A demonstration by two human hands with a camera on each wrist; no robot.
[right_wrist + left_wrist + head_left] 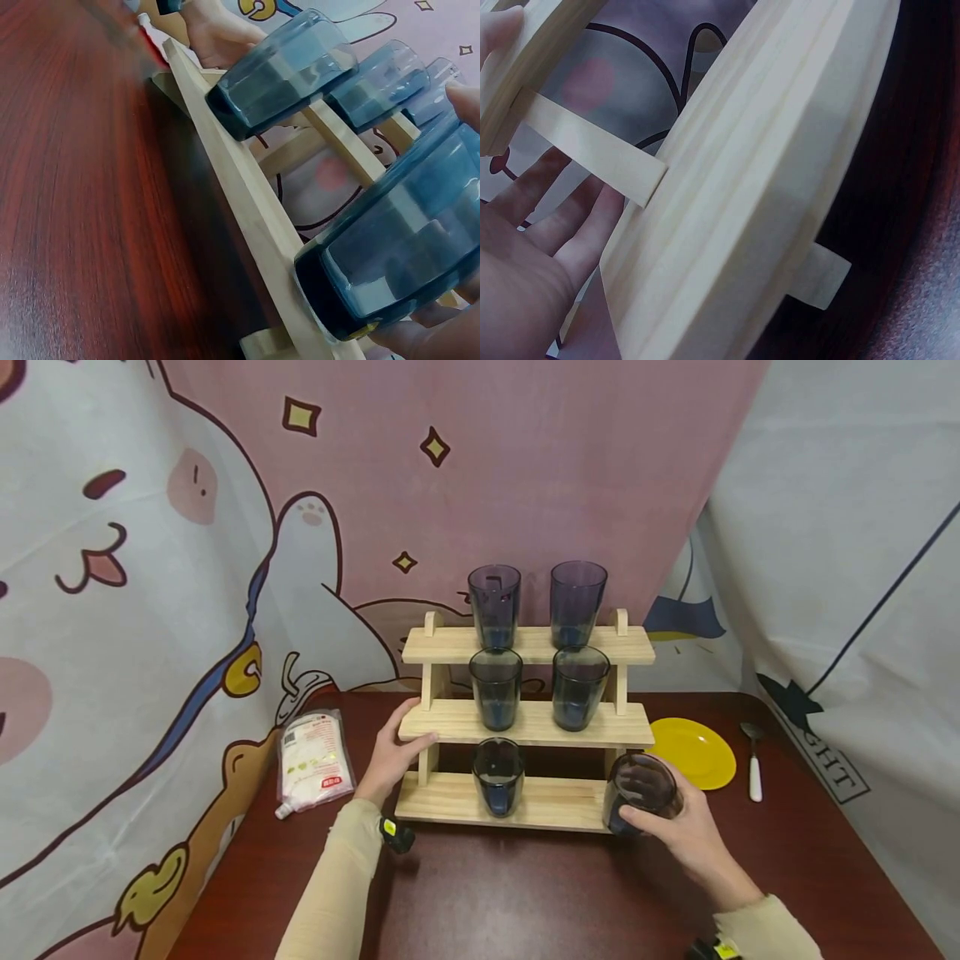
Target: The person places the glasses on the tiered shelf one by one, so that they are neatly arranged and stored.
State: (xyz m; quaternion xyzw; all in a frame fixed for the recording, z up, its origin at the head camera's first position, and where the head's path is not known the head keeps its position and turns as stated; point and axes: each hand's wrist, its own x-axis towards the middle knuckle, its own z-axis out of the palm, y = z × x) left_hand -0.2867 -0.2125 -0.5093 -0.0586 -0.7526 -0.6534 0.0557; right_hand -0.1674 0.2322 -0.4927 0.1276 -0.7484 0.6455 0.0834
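A light wooden three-tier rack [558, 793] stands on the table, with two tinted drinking glasses on its top tier, two on its middle tier and one glass [498, 781] on the bottom tier. My right hand [697, 835] grips another glass [637, 781] at the right end of the bottom tier. In the right wrist view that glass [397, 232] leans, its base at the plank; whether it bears on the wood I cannot tell. At the left end of the middle tier, my left hand [386, 760] holds the rack, thumb on the plank and fingers [577, 214] behind.
A white spouted pouch [315, 760] lies left of the rack on the dark red table [525, 893]. To the right are a yellow plate [697, 752] and a spoon [754, 768] with a white handle. Printed cloth [525, 460] hangs behind and along both sides.
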